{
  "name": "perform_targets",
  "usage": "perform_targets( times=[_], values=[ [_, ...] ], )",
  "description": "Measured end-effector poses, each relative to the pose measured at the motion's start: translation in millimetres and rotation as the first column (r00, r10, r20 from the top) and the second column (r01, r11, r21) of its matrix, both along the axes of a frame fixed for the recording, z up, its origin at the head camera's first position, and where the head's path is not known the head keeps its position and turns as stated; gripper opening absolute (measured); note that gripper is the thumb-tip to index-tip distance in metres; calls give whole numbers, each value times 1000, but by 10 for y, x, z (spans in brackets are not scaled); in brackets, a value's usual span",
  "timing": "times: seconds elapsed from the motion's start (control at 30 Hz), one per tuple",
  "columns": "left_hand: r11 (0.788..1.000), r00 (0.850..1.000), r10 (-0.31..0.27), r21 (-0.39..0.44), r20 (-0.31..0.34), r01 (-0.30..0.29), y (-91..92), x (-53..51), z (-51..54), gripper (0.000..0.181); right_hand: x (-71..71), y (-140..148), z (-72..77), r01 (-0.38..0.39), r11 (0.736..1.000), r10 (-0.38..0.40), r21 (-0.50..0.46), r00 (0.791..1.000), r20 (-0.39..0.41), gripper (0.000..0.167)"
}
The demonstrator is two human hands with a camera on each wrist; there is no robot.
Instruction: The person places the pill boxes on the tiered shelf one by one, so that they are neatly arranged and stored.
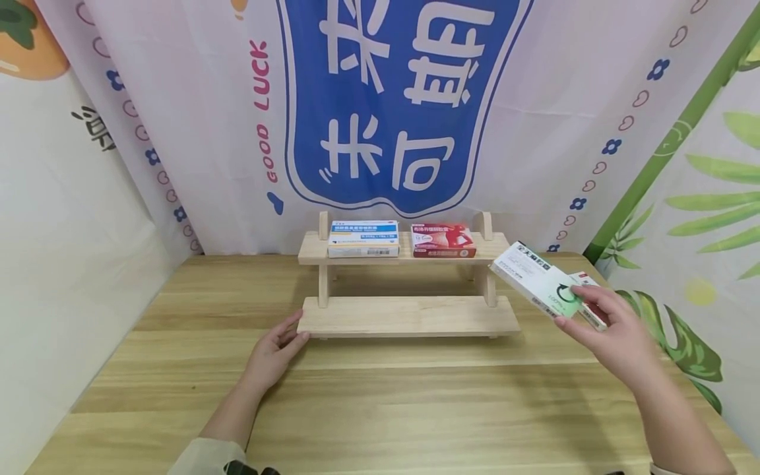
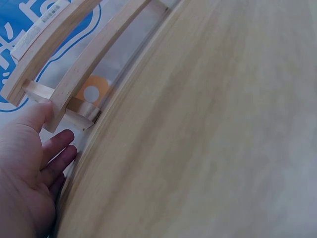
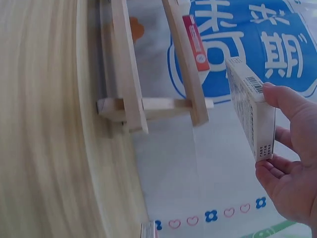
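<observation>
In the head view, my right hand (image 1: 617, 330) holds a white and green medicine box (image 1: 537, 280) in the air, right of a two-tier wooden shelf (image 1: 410, 316). Thumb and fingers pinch that box (image 3: 252, 109) in the right wrist view. My left hand (image 1: 270, 353) grips the left end of the lower plank, thumb at its front corner; the left wrist view shows the thumb against the plank end (image 2: 62, 101). On the upper plank lie a blue and white medicine box (image 1: 363, 239) and, to its right, a red medicine box (image 1: 443, 241).
Another white and red box (image 1: 594, 316) is partly hidden behind the right hand and held box. The shelf stands on a wood-grain table (image 1: 415, 402) near its back edge. Printed cloth (image 1: 225, 132) hangs behind and at both sides.
</observation>
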State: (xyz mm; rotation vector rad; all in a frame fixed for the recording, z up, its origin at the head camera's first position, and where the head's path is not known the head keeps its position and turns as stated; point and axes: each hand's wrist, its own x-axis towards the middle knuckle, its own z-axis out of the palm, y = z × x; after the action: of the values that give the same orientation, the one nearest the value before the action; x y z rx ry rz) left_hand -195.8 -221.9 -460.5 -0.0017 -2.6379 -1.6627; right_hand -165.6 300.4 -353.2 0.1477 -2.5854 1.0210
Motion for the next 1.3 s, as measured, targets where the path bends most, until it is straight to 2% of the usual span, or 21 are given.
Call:
perform_targets(
  times=[0.13,0.37,0.73,0.87,1.07,1.3],
  values=[
    [1000,1000,-3,1,2,3,-2,5,-7,57,-28,-151,49,-57,998,57,-17,998,2,58],
    [1000,1000,0,-4,-6,0,-4,-2,-6,56,-71,-446,161,-97,995,96,5,989,114,66],
    [1000,1000,9,-13,-8,-9,-2,-7,-3,56,-256,-917,170,-216,976,220,-43,962,160,61],
    [1000,1000,8,-13,-18,-9,0,-9,-8,56,-325,-1081,132,-245,968,249,-42,952,175,61],
    [1000,1000,1,-12,-24,-1,-4,-10,-13,55,-405,-1321,27,-311,949,317,-58,936,157,58],
    [1000,1000,-10,3,-27,10,-2,0,-2,55,-460,-1562,-111,-362,929,370,-74,909,190,57]
  ],
)
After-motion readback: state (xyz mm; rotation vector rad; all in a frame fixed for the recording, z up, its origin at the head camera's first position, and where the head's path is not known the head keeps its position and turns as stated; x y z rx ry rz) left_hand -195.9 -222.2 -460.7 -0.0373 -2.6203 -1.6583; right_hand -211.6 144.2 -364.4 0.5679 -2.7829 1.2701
